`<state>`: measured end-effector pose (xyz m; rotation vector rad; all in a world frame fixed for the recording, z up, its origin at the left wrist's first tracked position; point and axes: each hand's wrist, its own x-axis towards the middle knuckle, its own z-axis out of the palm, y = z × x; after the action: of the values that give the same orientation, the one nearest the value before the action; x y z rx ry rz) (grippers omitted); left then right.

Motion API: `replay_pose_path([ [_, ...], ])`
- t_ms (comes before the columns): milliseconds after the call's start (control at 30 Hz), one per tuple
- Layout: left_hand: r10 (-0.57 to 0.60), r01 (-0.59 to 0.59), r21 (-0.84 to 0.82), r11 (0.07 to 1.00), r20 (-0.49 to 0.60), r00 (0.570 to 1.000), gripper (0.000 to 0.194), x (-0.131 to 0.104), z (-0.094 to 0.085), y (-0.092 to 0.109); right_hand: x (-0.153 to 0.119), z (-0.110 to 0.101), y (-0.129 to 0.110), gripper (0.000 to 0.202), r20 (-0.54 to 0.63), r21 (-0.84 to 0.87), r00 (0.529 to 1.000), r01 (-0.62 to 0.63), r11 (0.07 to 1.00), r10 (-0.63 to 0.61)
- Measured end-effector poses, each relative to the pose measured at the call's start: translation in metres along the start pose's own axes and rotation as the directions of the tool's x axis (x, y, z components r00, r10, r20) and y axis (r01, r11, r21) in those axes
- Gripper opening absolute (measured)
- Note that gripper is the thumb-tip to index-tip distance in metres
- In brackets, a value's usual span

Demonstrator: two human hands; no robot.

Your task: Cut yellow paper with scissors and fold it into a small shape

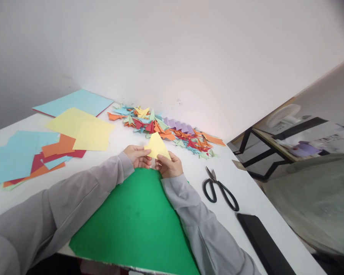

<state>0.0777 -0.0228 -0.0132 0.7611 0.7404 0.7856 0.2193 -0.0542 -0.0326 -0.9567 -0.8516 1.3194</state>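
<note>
A small yellow paper (157, 146), folded to a pointed top, is held up just beyond the far edge of the green mat (134, 219). My left hand (138, 156) pinches its left corner between thumb and fingers. On the right side, my right hand (170, 165) grips the lower right part, thumb in front. Behind the paper lies a long pile of folded paper pieces (169, 134) in several colours. The fingers behind the paper are partly hidden.
Loose yellow sheets (93, 133), blue sheets (14, 160) and orange paper (59, 146) lie left. Blue sheets (74, 102) rest near the wall. Black-handled scissors (218, 187) and a black slab (263, 244) are right; a shelf (272, 145) stands beyond.
</note>
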Motion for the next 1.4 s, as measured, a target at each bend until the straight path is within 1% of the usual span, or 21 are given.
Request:
replay_pose_path([
  [167, -0.053, 0.052, 0.026, 0.998, 0.030, 0.998, 0.019, 0.000, -0.003, 0.002, 0.000, -0.001, 0.002, 0.024, -0.083, -0.168, 0.995, 0.049, 0.985, -0.063],
  [267, -0.090, 0.088, 0.053, 0.995, 0.034, 0.995, 0.018, -0.001, -0.003, 0.003, -0.001, -0.001, 0.000, 0.029, -0.133, -0.328, 0.985, 0.060, 0.943, -0.109],
  [333, -0.124, 0.120, 0.081, 0.989, 0.051, 0.991, 0.015, -0.001, -0.003, 0.002, -0.002, 0.000, -0.002, 0.033, -0.142, -0.385, 0.980, 0.076, 0.920, -0.140],
  [400, -0.140, 0.134, 0.096, 0.986, 0.059, 0.988, 0.015, -0.002, -0.002, 0.002, -0.003, 0.000, -0.003, 0.036, -0.137, -0.398, 0.975, 0.106, 0.911, -0.173],
  [567, -0.117, 0.113, 0.090, 0.990, 0.038, 0.992, 0.018, 0.000, -0.001, 0.000, -0.002, 0.000, -0.002, 0.038, -0.128, -0.411, 0.970, 0.137, 0.901, -0.206],
  [733, -0.115, 0.113, 0.074, 0.991, 0.022, 0.993, 0.022, 0.004, -0.001, -0.002, -0.002, 0.000, 0.001, 0.035, -0.106, -0.357, 0.962, 0.200, 0.912, -0.253],
  [867, -0.129, 0.130, 0.053, 0.990, -0.017, 0.992, 0.022, 0.004, 0.000, -0.002, -0.001, -0.002, 0.002, 0.034, -0.094, -0.359, 0.961, 0.211, 0.909, -0.260],
  [1067, -0.100, 0.097, -0.035, 0.995, -0.093, 0.991, 0.017, 0.002, 0.001, 0.000, 0.000, -0.002, 0.004, 0.034, -0.065, -0.358, 0.960, 0.232, 0.904, -0.272],
  [1200, -0.097, 0.094, -0.037, 0.995, -0.116, 0.988, 0.016, 0.001, 0.002, 0.001, 0.000, -0.001, 0.005, 0.032, -0.049, -0.375, 0.953, 0.259, 0.890, -0.298],
  [1333, -0.097, 0.094, -0.024, 0.995, -0.186, 0.978, 0.010, -0.001, 0.006, 0.002, 0.000, -0.002, 0.006, 0.030, -0.014, -0.385, 0.945, 0.298, 0.874, -0.328],
  [1400, -0.094, 0.089, -0.033, 0.995, -0.202, 0.975, 0.008, -0.001, 0.008, 0.002, 0.001, -0.003, 0.006, 0.030, 0.008, -0.389, 0.940, 0.317, 0.865, -0.341],
])
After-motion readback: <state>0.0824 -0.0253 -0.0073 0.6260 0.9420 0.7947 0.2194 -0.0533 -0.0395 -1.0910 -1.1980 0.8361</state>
